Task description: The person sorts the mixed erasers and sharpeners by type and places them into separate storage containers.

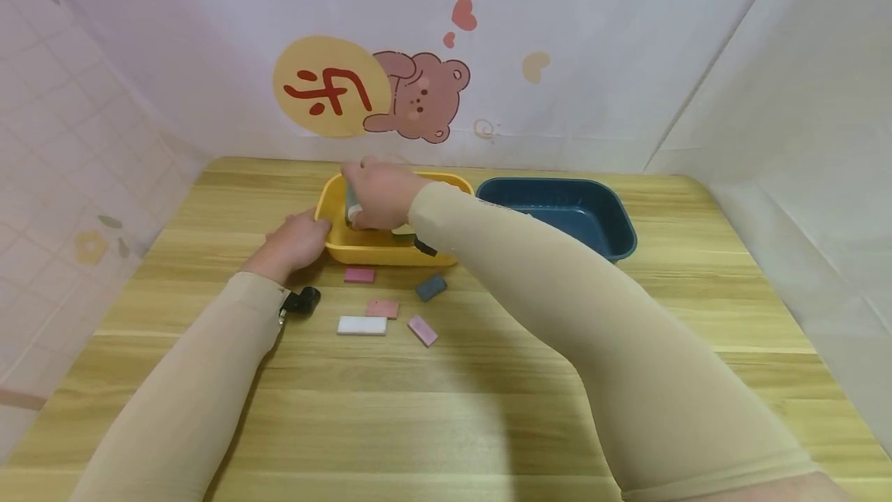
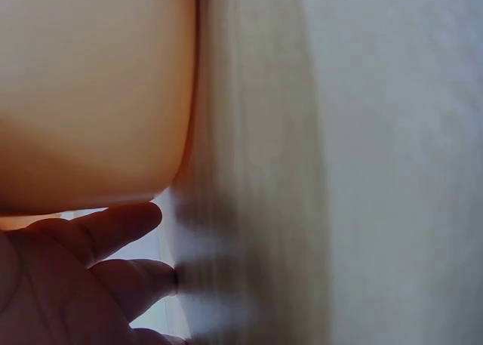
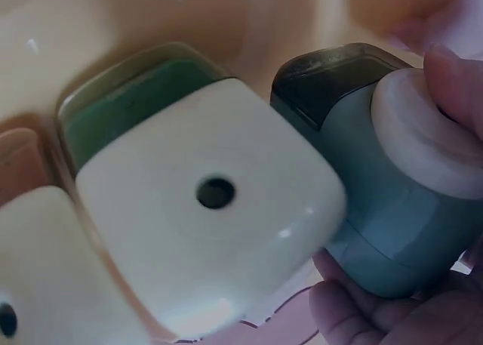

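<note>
The right hand's (image 1: 383, 196) fingers are gripping a blue-grey case (image 3: 392, 232), the thumb lying on its white round part and other fingers cupping the body; the case is occupying the left part of the yellow bin (image 1: 390, 256). Just beside it, a white-and-green case (image 3: 219, 232) is crowding the grip, with a second white case (image 3: 68, 262) beyond. The left hand's (image 1: 296, 242) fingers are meeting the bin's left end, slightly bent; whether they are pinching the rim, one cannot tell. Whether the case is going in or coming out is likewise remaining unclear; either way, good handling is probably depending on moving it vertically, keeping the thumb from slipping on the rounded part and avoiding the neighbouring case, while the left hand is steadying the bin. Farther out, a white block (image 1: 361, 325), a grey block (image 1: 431, 287) and three pink blocks (image 1: 359, 276) are lying on the near side, and a blue bin (image 1: 623, 246) is standing to the right.
</note>
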A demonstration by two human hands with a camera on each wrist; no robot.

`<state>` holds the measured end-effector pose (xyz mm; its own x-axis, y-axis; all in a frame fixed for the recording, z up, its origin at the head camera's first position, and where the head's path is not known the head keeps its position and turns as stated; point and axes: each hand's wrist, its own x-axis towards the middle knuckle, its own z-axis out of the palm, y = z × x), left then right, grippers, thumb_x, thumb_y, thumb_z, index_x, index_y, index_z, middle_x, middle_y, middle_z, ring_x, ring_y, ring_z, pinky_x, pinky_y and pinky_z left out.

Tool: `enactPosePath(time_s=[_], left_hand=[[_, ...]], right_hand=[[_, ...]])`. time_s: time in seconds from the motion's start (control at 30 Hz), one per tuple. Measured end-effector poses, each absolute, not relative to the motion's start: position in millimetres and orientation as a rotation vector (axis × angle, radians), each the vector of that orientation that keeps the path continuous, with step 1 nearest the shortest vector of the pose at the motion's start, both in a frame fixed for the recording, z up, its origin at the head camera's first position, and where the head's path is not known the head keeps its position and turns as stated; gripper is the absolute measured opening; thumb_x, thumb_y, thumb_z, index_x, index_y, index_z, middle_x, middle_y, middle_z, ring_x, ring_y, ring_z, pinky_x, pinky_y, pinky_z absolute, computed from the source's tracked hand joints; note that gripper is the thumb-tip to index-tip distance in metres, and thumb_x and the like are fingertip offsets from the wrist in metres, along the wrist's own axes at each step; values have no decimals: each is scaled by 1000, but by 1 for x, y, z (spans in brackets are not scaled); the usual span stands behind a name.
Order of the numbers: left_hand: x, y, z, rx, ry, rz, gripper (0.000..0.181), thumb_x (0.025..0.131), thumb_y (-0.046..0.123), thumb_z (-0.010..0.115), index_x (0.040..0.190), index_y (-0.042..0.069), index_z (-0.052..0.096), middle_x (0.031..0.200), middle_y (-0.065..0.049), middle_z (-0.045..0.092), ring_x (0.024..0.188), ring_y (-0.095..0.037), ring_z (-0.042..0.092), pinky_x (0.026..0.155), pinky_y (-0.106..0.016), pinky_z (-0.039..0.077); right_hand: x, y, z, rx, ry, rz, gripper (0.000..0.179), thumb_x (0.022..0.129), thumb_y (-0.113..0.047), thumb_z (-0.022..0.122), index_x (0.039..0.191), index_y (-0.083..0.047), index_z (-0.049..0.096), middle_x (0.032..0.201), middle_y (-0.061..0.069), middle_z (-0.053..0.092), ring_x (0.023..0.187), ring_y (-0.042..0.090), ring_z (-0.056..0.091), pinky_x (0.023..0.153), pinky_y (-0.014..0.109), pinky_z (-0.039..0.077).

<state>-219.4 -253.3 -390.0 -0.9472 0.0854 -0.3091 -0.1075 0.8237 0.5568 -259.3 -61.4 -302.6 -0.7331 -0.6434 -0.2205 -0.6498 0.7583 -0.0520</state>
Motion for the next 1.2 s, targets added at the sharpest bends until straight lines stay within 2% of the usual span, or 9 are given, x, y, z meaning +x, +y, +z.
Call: enactPosePath(time_s=[0.13,0.4,0.57,0.7,0.83,0.97,1.2], left_hand=[[-219,-254,-391,-21,2687,860,62,110,37,18,156,3,40,168,-29,27,155,-62,-1,113,-86,-7],[-219,-254,-393,-22,2700,866,60,110,36,20,154,4,42,167,-28,32,156,-61,2,114,-85,-5],[-219,-253,-392,-24,2704,865,61,109,37,20,156,5,41,167,-27,33,157,-60,3,115,-85,-4],[-219,-253,-393,-24,2702,870,58,109,38,19,149,5,47,167,-26,34,157,-60,3,115,-85,-5],[-221,-252,-394,-18,2705,870,56,109,38,19,141,6,52,167,-25,34,157,-59,2,115,-85,-6],[-221,-252,-394,-17,2706,868,58,109,39,18,143,6,51,168,-25,32,157,-59,0,116,-84,-6],[-219,-254,-392,-31,2685,870,59,110,39,18,149,6,46,169,-26,28,157,-59,-3,116,-83,-8]], right_hand=[[-261,-64,-308,-996,2696,29,78,99,-49,69,159,-14,32,142,5,51,119,16,54,111,33,48],[-263,-65,-315,-970,2664,55,75,100,-45,69,157,-13,32,143,7,50,116,17,57,109,35,49],[-266,-67,-320,-967,2615,101,73,99,-43,69,155,-12,34,139,7,54,116,16,57,112,34,48],[-274,-71,-326,-957,2588,144,74,99,-45,70,155,-12,34,139,6,56,116,15,56,113,32,47],[-280,-75,-328,-940,2568,199,71,98,-45,69,153,-14,37,133,2,59,113,14,58,106,31,48],[-280,-75,-325,-945,2553,223,68,97,-44,70,150,-14,40,127,1,60,110,15,58,103,30,49],[-269,-74,-313,-959,2549,207,68,98,-45,71,150,-13,40,128,3,63,110,16,58,104,31,49]])
